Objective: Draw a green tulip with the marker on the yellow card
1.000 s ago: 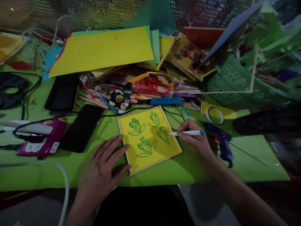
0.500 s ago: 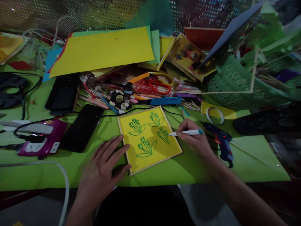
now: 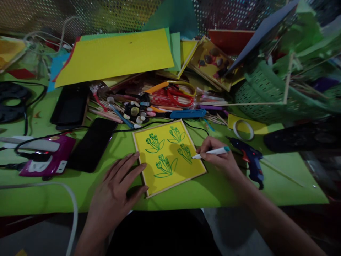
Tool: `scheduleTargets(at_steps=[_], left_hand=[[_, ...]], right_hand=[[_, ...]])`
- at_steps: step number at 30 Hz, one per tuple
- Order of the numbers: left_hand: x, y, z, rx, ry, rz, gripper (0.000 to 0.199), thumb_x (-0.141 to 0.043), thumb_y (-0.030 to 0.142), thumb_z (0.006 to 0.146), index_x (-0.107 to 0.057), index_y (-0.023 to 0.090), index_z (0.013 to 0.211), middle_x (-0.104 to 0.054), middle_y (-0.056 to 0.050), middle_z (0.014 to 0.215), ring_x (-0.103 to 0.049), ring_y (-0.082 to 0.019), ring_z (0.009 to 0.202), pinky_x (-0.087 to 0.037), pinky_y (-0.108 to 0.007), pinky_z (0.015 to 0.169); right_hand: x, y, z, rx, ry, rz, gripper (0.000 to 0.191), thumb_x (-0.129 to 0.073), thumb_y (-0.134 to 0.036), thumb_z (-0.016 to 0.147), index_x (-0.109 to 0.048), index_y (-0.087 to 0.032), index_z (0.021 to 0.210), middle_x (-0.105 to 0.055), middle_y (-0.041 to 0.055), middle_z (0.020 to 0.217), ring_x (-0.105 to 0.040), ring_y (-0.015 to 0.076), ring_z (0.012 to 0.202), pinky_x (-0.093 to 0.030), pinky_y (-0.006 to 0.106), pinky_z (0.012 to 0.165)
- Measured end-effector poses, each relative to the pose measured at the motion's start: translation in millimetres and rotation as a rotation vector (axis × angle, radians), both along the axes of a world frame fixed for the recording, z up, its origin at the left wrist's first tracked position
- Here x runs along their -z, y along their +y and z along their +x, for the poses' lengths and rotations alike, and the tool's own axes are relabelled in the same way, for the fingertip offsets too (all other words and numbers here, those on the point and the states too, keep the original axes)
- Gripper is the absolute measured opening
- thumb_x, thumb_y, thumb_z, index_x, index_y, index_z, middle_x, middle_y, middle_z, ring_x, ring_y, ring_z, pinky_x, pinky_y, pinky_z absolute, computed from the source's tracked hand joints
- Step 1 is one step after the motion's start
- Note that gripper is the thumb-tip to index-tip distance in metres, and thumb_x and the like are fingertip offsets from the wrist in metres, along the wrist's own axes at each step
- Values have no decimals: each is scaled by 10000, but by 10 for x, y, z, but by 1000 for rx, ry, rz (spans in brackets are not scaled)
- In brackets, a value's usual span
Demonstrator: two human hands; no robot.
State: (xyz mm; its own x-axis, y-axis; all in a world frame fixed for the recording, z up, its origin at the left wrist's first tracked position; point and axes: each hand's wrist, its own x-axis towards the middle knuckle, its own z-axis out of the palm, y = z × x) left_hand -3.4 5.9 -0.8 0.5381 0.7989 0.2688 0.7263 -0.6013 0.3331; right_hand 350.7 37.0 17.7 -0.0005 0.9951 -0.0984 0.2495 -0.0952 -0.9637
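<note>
A yellow card [image 3: 149,183] framed with thin wooden strips lies slightly turned on the green table. Several bunches of tulips are drawn on it in green lines. My right hand [image 3: 220,158] grips a white marker [image 3: 213,152] with a teal end, its tip at the stems of the right-hand bunch, near the card's right side. Spread fingers of my left hand [image 3: 119,183] rest on the left edge of the frame, holding nothing.
Behind the card lie scissors [image 3: 181,97], a blue cutter [image 3: 188,113], sticks and pebbles. A glue gun [image 3: 252,160] and tape roll [image 3: 243,130] are at right, near a green basket [image 3: 262,92]. Phone [image 3: 93,145] and purple power strip [image 3: 50,156] sit left.
The marker tip has moved slightly down and right along the stems of the right-hand bunch, and a line there reaches lower. My left hand stays in place.
</note>
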Motion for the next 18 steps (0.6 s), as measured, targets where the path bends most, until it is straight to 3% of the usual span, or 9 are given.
scheduleTargets(at_steps=[18], left_hand=[[9, -7, -6, -5, -4, -23, 502, -668, 363, 987, -553, 270, 1467, -546, -100, 1602, -536, -306, 1468, -453, -505, 1198]], right_hand=[[-91, -47, -24, -39, 20, -71, 146, -768, -320, 717, -653, -236, 685, -593, 4, 657, -551, 205, 678, -352, 307, 583]])
